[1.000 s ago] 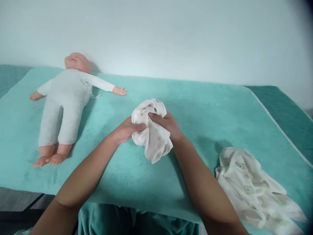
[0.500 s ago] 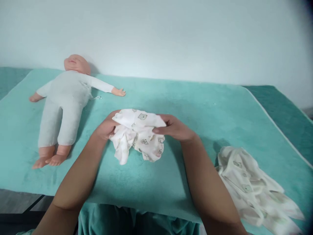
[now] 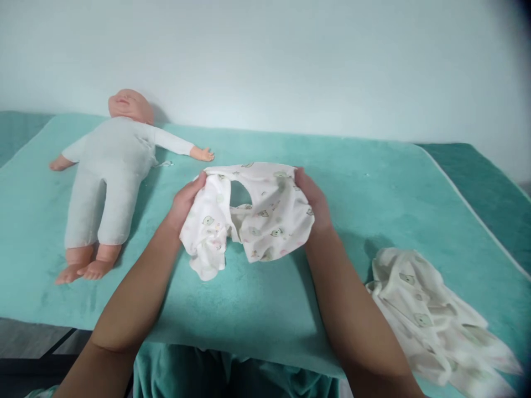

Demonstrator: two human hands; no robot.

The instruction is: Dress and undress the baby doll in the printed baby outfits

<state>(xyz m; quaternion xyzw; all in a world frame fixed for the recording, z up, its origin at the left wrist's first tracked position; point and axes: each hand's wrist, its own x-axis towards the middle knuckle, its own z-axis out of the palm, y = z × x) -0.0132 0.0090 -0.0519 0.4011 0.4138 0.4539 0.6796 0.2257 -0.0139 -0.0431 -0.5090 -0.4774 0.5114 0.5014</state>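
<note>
Between my hands a small white baby garment (image 3: 274, 215), printed with green animal faces, is stretched out above the green covering. My left hand (image 3: 186, 202) grips its left edge, the thumb on top near the upper corner. At the upper right corner my right hand (image 3: 313, 196) holds the other side, with part of its fingers hidden behind the cloth. An opening in the fabric shows the green surface behind it. The garment's lower left part hangs in crumpled folds. Its exact kind I cannot make out.
A baby doll (image 3: 114, 160) with a white cloth body lies on its back at the left. Another printed white garment (image 3: 423, 315) lies heaped at the right, beside my right forearm. The green covering (image 3: 352, 177) reaches back to the pale wall (image 3: 265, 66).
My hands have moved apart and slightly up. The garment, bunched between them before, is now spread wider, and an opening shows in it. The doll and the other garment lie as before.
</note>
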